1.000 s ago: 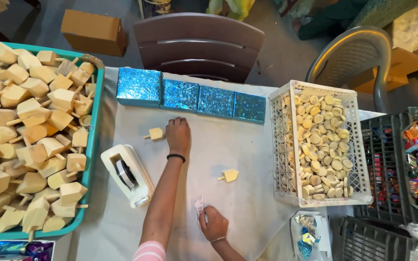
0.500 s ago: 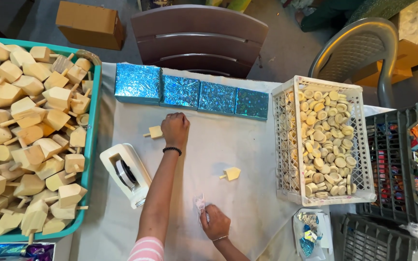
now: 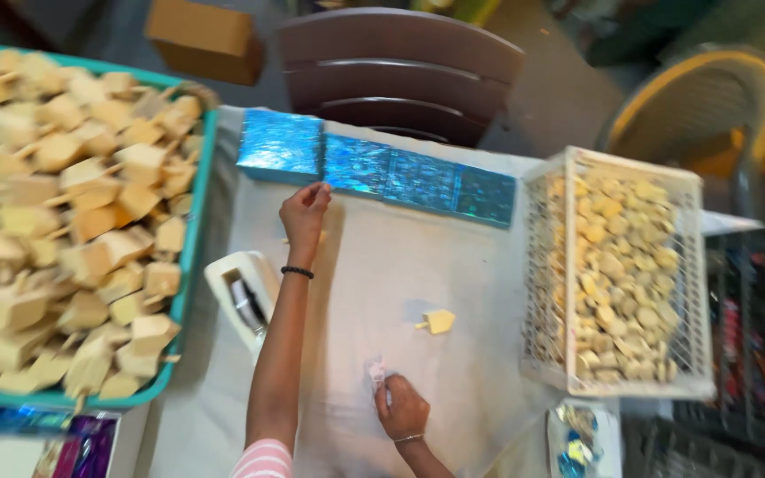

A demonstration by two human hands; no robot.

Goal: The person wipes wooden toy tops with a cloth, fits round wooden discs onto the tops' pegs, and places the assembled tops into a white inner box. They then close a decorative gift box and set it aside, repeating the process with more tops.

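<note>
My left hand stretches across the white table cover, its fingertips at the near edge of a row of shiny blue boxes. It holds nothing. A small wooden piece shows partly from under it. A black band circles that wrist. Near the front edge, my right hand pinches a small white and pink bit. Another small wooden spinning-top piece lies loose on the cover between the hands and the basket.
A teal tray heaped with several wooden blocks fills the left. A white tape dispenser lies beside my left forearm. A white wire basket of small wooden pieces stands at right. Brown chairs stand behind the table.
My left hand has slid away from me, off the small wooden piece toward the blue boxes. My right hand stays at the front edge with the small bit.
</note>
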